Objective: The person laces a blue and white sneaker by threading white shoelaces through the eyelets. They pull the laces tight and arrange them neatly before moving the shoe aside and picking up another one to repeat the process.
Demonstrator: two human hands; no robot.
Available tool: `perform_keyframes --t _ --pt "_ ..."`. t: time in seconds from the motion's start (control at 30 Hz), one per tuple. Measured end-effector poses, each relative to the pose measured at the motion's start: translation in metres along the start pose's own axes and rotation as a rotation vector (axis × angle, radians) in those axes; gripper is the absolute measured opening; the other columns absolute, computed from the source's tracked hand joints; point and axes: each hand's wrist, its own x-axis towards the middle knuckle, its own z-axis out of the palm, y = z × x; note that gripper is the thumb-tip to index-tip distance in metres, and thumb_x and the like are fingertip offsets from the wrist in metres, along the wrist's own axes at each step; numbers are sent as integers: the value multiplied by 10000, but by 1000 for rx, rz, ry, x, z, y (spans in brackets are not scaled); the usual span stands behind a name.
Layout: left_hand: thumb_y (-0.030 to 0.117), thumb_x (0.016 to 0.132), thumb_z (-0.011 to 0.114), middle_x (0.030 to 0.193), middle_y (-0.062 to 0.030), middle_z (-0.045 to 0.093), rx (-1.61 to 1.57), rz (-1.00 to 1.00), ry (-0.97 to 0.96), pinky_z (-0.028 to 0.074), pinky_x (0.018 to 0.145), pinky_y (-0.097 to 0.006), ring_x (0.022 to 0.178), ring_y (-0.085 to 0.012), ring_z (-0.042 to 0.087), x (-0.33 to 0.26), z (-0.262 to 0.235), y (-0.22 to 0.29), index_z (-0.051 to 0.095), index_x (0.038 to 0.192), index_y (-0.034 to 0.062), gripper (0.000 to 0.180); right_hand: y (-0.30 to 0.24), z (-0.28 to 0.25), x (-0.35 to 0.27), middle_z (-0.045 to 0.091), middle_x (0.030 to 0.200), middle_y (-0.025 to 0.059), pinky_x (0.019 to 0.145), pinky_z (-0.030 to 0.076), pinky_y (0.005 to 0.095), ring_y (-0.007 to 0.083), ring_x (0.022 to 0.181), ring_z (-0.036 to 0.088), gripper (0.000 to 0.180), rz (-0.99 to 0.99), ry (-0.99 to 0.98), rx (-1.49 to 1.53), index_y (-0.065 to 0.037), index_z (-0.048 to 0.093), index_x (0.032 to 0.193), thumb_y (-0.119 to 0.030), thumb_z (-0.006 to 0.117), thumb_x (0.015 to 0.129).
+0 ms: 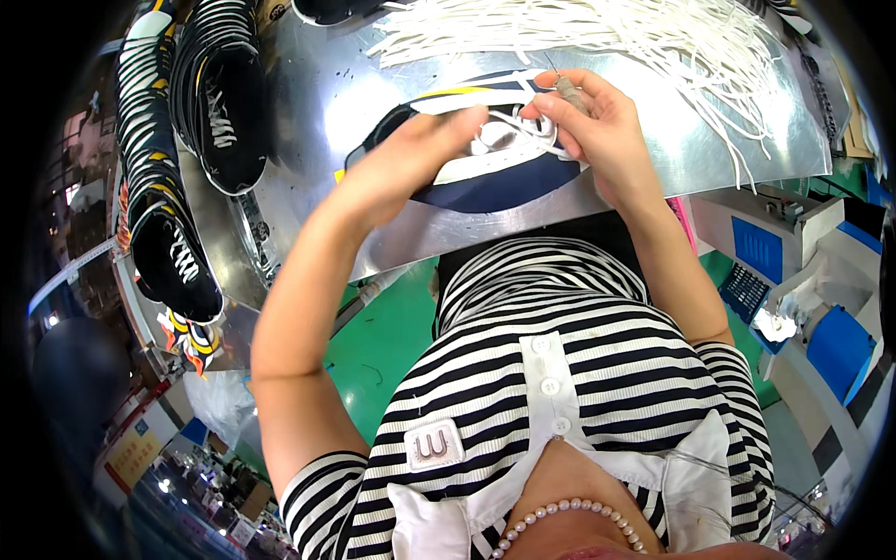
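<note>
Right hand (602, 117): while curled closed, it gripped an awl (571, 95).
Left hand (411, 154): lay above a navy shoe upper (504, 191); grip couldn't be told.
Upper: white lace (513, 119) looped across its opening.

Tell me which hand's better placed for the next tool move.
Likely the right hand: it holds the thin-tipped tool beside the white lace. The left hand, blurred, is over the navy shoe upper.

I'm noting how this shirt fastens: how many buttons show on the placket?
3, on the white placket of the striped shirt: a top button, a middle button and a bottom button, as pictured. More may be hidden.
</note>
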Motion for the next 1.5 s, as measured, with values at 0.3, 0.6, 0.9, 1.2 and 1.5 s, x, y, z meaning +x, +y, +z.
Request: perform_keyframes --t 0.3,0.6,0.9,1.2,1.5 --pt "246 856 755 907 -49 709 46 326 411 511 692 -243 763 -102 645 16 40 -14 700 1010 -6 300 17 7 -2 745 832 95 660 516 266 144 736 697 295 -230 118 -360 -15 614 1087 -134 712 836" --pt "134 811 780 913 -49 730 42 382 501 527 706 -234 802 -88 678 15 44 -17 717 955 -34 230 4 4 -14 715 817 138 670 518 342 273 721 691 269 -295 8 -528 -17 571 1081 -168 674 884" --pt "140 821 779 926 -55 727 71 362 495 522 725 -243 820 -96 668 15 44 -17 716 966 -41 240 -3 -9 -14 682 728 149 621 517 360 270 647 670 154 -350 -5 -667 -5 656 903 -159 642 905" --pt "175 875 725 903 -50 715 16 283 414 522 706 -249 780 -102 655 6 47 -23 704 996 -35 244 -14 2 -2 651 688 135 598 501 420 341 652 648 124 -522 -151 -1171 -40 669 865 -138 596 888" --pt "227 868 731 1002 -75 696 -189 91 279 498 789 -262 908 -137 637 3 31 -12 668 1089 -19 336 -42 -19 -1 637 712 47 611 455 271 116 637 563 173 -361 -55 -958 -36 660 1041 -153 567 951"
